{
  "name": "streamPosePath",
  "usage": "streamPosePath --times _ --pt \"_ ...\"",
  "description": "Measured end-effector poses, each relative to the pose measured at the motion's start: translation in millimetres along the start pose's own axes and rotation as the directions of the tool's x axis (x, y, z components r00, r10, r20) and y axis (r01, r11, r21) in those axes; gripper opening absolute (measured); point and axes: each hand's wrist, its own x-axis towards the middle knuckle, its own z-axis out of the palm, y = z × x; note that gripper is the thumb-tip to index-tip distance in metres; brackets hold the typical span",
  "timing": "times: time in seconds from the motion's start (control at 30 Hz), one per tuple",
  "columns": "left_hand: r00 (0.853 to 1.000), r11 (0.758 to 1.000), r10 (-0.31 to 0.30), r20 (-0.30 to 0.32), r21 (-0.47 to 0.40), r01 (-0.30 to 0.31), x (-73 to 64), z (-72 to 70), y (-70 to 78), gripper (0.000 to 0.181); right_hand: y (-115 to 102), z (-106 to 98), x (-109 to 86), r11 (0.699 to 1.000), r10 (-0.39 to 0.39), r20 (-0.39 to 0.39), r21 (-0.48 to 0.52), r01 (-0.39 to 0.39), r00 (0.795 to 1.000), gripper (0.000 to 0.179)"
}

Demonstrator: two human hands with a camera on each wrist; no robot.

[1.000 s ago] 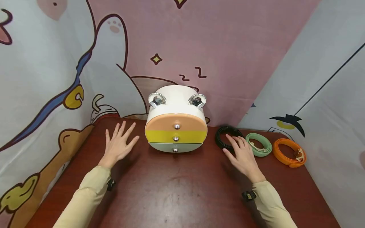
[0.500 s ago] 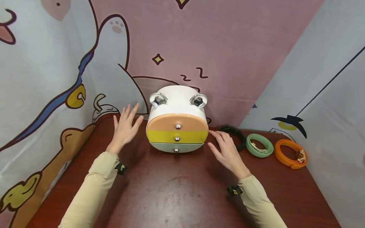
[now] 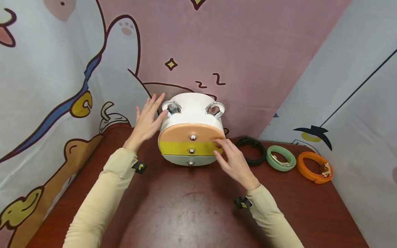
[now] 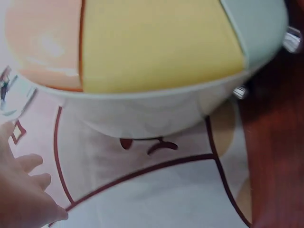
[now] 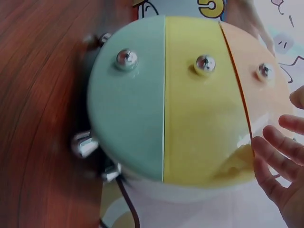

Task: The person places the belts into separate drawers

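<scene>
A printed cloth [image 3: 248, 62] hung behind the brown table [image 3: 186, 206], and near the table's back edge stood a small rounded chest [image 3: 186, 129], white-bodied, with peach, yellow and pale green drawer fronts, all shut. I took it for a stiff, hollow, fairly light piece, its glossy skin likely slippery and quick to scratch, best steadied by both flat palms against its curved sides. The person's two sleeved arms reached up from below on either side of it. The left hand [image 3: 147, 120] was raised beside the chest's upper side, fingers straight and spread, holding nothing; whether its thumb touched the metal there I couldn't tell. The right hand [image 3: 235, 162] hung at the lower right of the front, fingers lightly bent, thumb well apart, with nothing between them, the fingertips by the peach-yellow seam. Beyond it lay three coiled belts, black [image 3: 255, 162], green [image 3: 283, 167] and orange [image 3: 302, 167]. Two silvery loops [image 3: 215, 109] stuck out on top, and smallest were the round knobs [image 3: 192, 151], the surest place, I thought, to pinch a drawer
</scene>
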Motion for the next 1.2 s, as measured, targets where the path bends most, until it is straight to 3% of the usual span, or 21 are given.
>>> streamPosePath --times 0.4,0.57,0.73,0.83,1.03,1.2 --pt "0.988 0.988 0.152 -0.003 -0.008 -0.152 16.5 3.2 14.6 0.07 -13 27 16.0 0.995 -0.058 -0.009 0.085 0.058 0.998 0.034" --pt "0.962 0.961 0.273 0.007 -0.056 -0.272 26.0 6.5 12.0 0.063 -17 37 25.1 0.985 -0.082 -0.037 0.151 0.087 0.996 0.033" --pt "0.932 0.917 0.361 0.012 -0.186 -0.353 32.9 12.7 7.0 0.058 -21 45 33.7 0.978 -0.074 -0.084 0.188 0.089 0.994 0.035" --pt "0.935 0.901 0.356 -0.001 -0.265 -0.343 33.8 14.5 4.7 0.057 -23 50 39.6 0.98 -0.048 -0.121 0.186 0.07 0.991 0.035" --pt "0.956 0.879 0.294 -0.003 -0.392 -0.271 32.4 14.9 4.0 0.054 -26 61 48.6 0.981 0.013 -0.205 0.19 0.027 0.979 0.032" --pt "0.973 0.865 0.226 0.043 -0.469 -0.18 28.5 13.1 8.8 0.055 -27 70 49.1 0.989 0.014 -0.278 0.146 0.028 0.961 0.036"
